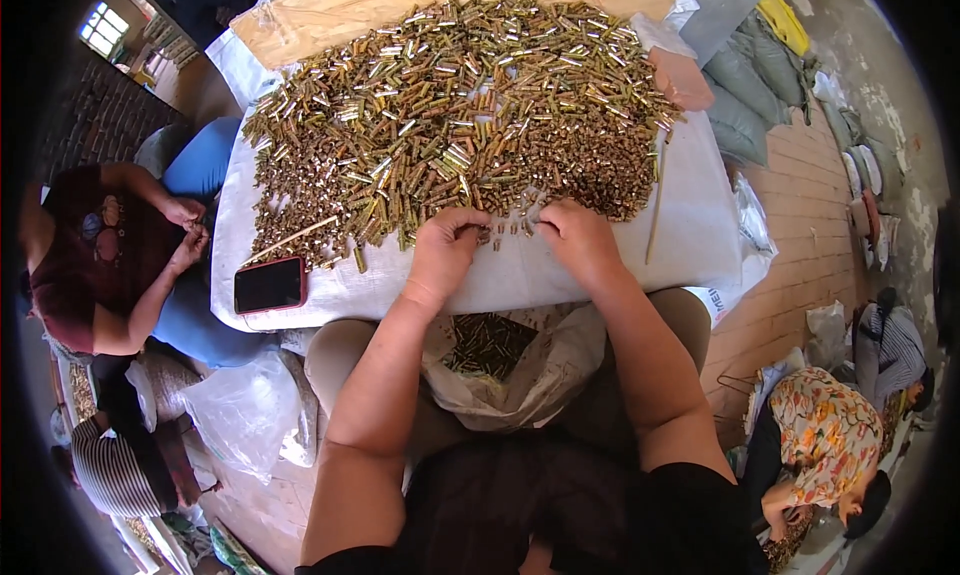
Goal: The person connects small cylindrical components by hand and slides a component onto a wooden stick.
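Observation:
A large heap of small brass-coloured metal tubes (400, 95) covers most of the table. At its near right side lies a pile of shorter, nut-like metal pieces (600, 170). My left hand (446, 247) rests at the heap's near edge, thumb and fingers pinched together; what they hold is too small to make out. Opposite it, my right hand (580, 237) is also closed in a pinch, its fingertips' contents hidden. A few loose small metal pieces (497, 243) lie on the white sheet between the two hands.
A phone (270, 286) lies at the table's left corner, near a thin stick (292, 239). Another stick (657, 190) lies right. An open white sack (520, 405) with metal parts sits between my legs. A person (110, 245) sits left; others work lower right. A wooden board (330, 20) edges the table's far side.

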`<move>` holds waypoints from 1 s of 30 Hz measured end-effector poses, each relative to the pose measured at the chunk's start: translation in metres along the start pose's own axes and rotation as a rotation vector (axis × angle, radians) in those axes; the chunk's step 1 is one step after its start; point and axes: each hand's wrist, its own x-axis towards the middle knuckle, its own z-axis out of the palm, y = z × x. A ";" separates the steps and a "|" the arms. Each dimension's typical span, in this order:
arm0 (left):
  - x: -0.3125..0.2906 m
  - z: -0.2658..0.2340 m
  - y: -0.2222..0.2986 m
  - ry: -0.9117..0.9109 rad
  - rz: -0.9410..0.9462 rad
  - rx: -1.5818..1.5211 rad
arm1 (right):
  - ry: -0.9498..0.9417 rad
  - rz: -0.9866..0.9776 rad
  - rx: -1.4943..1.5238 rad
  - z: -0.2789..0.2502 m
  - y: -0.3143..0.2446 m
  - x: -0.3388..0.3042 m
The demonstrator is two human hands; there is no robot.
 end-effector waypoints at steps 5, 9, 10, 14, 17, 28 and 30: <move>-0.002 0.000 -0.002 -0.027 0.021 0.065 | 0.015 -0.093 -0.159 0.007 -0.007 -0.002; -0.003 0.000 0.005 -0.060 0.017 0.036 | 0.045 -0.082 -0.228 0.008 -0.010 -0.002; -0.002 0.000 0.008 -0.062 -0.026 -0.040 | 0.045 -0.081 -0.228 0.008 -0.010 -0.002; 0.002 -0.003 0.006 0.022 0.146 0.240 | 0.059 -0.100 -0.188 0.008 -0.011 -0.001; 0.000 0.003 0.005 -0.026 0.237 0.473 | 0.022 -0.067 -0.165 0.007 -0.012 0.000; 0.001 0.007 0.021 0.075 0.184 0.436 | 0.115 0.033 0.071 0.009 -0.011 0.002; 0.001 0.009 0.020 0.077 0.194 0.379 | 0.184 0.029 0.389 0.010 -0.014 0.001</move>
